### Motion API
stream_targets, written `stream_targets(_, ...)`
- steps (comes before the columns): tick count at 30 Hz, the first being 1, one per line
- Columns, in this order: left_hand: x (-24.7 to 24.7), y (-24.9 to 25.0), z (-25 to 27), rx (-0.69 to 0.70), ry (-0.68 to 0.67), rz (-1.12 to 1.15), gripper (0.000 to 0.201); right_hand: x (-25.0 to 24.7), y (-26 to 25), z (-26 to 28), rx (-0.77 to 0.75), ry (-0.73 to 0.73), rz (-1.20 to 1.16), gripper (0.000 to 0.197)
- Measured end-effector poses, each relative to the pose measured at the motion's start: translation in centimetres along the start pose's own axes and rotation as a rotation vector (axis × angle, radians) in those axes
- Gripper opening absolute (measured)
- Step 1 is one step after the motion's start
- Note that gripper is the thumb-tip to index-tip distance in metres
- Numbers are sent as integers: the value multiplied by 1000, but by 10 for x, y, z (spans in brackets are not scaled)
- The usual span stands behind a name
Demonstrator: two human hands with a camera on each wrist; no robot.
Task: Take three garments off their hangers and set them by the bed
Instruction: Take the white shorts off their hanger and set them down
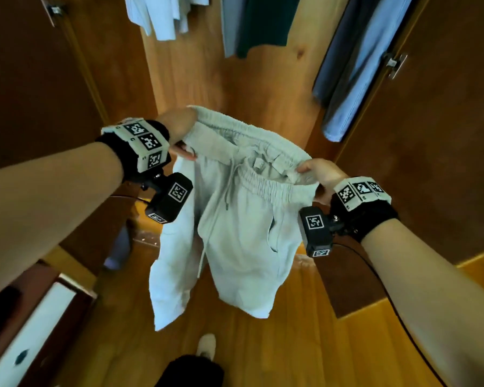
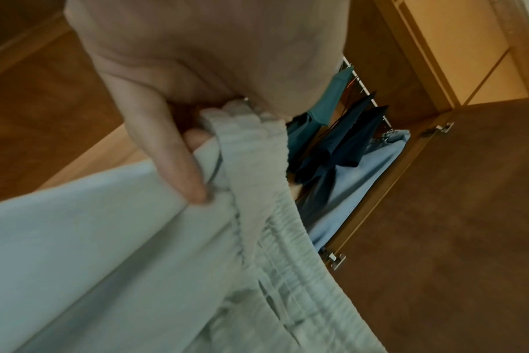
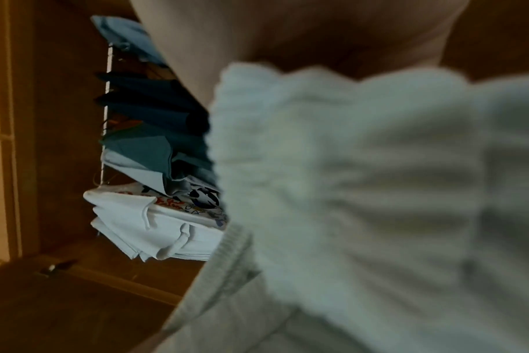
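A pair of pale grey drawstring shorts (image 1: 235, 233) hangs in the air in front of the open wardrobe, with no hanger on it that I can see. My left hand (image 1: 183, 141) pinches the left end of the elastic waistband, thumb (image 2: 178, 167) pressed on the cloth (image 2: 106, 250). My right hand (image 1: 316, 174) grips the right end of the waistband (image 3: 363, 179). The legs of the shorts dangle toward the wooden floor.
More garments hang on the wardrobe rail: white ones (image 1: 162, 15), a dark green one (image 1: 263, 23), blue ones (image 1: 355, 68). Brown wardrobe doors (image 1: 444, 135) stand open on both sides. A white-fronted drawer unit (image 1: 28, 331) is at lower left. My foot (image 1: 207, 344) is below.
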State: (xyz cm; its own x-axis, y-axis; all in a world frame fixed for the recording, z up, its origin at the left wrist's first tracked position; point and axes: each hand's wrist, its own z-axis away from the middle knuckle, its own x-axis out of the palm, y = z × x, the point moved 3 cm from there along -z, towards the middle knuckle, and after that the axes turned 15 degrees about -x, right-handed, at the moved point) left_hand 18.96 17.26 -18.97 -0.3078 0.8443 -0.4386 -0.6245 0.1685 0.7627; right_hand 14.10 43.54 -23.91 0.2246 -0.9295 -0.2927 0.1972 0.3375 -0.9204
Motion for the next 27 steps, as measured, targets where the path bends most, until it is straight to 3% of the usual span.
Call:
stream_targets(4,31,-55,28,-184,-157,-4,29,21,20,26,13,3,-173,12)
stream_targets(6,40,-73,40,-206,-225,-35,30,35,25,36,17,-3,-294,16)
stream_targets(11,57,-94,70,-122,-303,-14,36,74,29,53,30,-135,-410,35)
stream_targets(15,58,-110,89,112,-289,-137,34,106,28,70,35,-371,-312,59)
stream_targets(18,53,-132,96,292,-301,-295,35,132,28,83,34,-424,-243,35)
stream_targets(23,25,-171,94,332,-467,-226,44,147,42,87,22,-236,-124,6)
stream_targets(25,7,-187,84,300,-462,-191,57,152,44,88,29,-250,-131,14)
stream_targets(27,-8,-209,69,217,-402,-183,84,157,39,87,0,-240,-174,16)
